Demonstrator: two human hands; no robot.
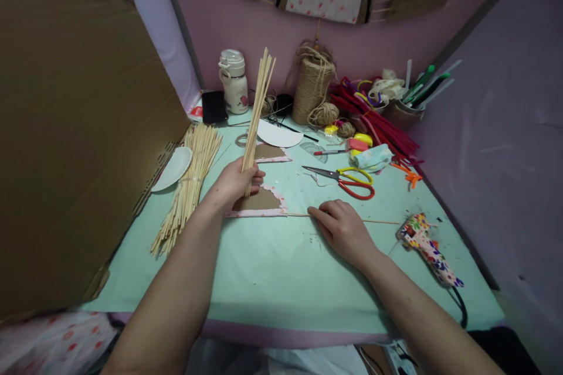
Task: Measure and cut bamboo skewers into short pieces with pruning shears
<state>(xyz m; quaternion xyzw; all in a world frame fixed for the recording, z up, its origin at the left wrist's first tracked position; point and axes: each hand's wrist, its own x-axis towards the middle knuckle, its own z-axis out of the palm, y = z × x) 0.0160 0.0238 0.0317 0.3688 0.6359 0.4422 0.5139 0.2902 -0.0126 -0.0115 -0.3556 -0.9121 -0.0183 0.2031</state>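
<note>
My left hand [235, 183] is closed round a bundle of thin bamboo skewers [259, 106] held upright over the table's middle. My right hand [342, 227] rests on the table with curled fingers pressing on a single skewer [378, 221] that lies flat across the mint-green table cover [281, 269]. Just left of that hand lies a cardboard piece edged in pink fabric [259, 202], under my left hand. A second such piece [270, 153] lies a little farther back.
A big cardboard sheet [74, 140] leans at the left, beside a loose pile of skewers [191, 184] and a white plate [173, 169]. Scissors [347, 180], a patterned glue gun [428, 249], twine rolls [313, 89], red pipe cleaners [378, 120] and a bottle [234, 82] sit behind.
</note>
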